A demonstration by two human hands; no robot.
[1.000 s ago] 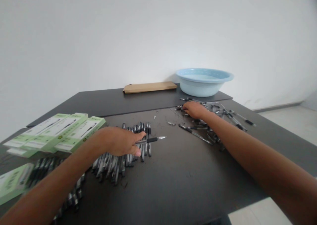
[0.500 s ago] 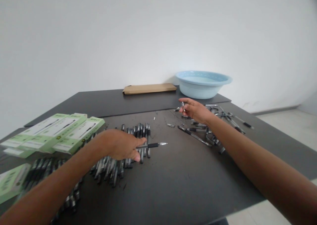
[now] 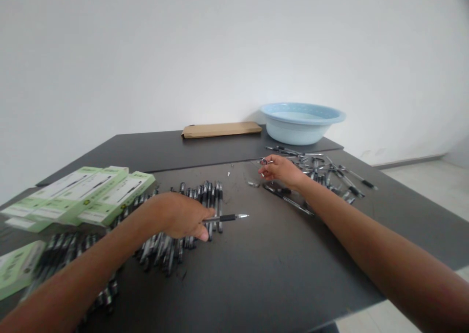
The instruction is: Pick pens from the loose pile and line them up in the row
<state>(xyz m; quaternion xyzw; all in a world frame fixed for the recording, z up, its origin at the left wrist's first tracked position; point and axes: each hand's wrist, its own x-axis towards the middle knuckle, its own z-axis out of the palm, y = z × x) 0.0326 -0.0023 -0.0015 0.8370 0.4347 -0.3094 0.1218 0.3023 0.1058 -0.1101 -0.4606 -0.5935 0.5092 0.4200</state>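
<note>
My left hand [image 3: 183, 217] is closed around an uncapped black gel pen [image 3: 227, 218], whose silver tip points right. Under and beside that hand lies a row of black pens [image 3: 220, 201] on the dark table. Over on the right, the fingers of my right hand [image 3: 281, 171] are pinched on a small pen part [image 3: 264, 161] with a dark end; its exact kind is too small to make out. Loose pens and clear barrels [image 3: 344, 179] are scattered around and beyond this hand. Small silver pen tips [image 3: 229, 174] rest between the two hands.
Green-and-white pen boxes [image 3: 78, 196] are stacked on the left, and another green box [image 3: 22, 269] lies nearer, beside more pens. At the back stand a light-blue basin [image 3: 300, 130] and a flat brown cardboard piece [image 3: 222, 130]. A white wall rises behind the table.
My right hand has moved slightly left and down, and its fingers have drawn closer together. More of the loose pens behind it show. My left hand stays put with the pen.
</note>
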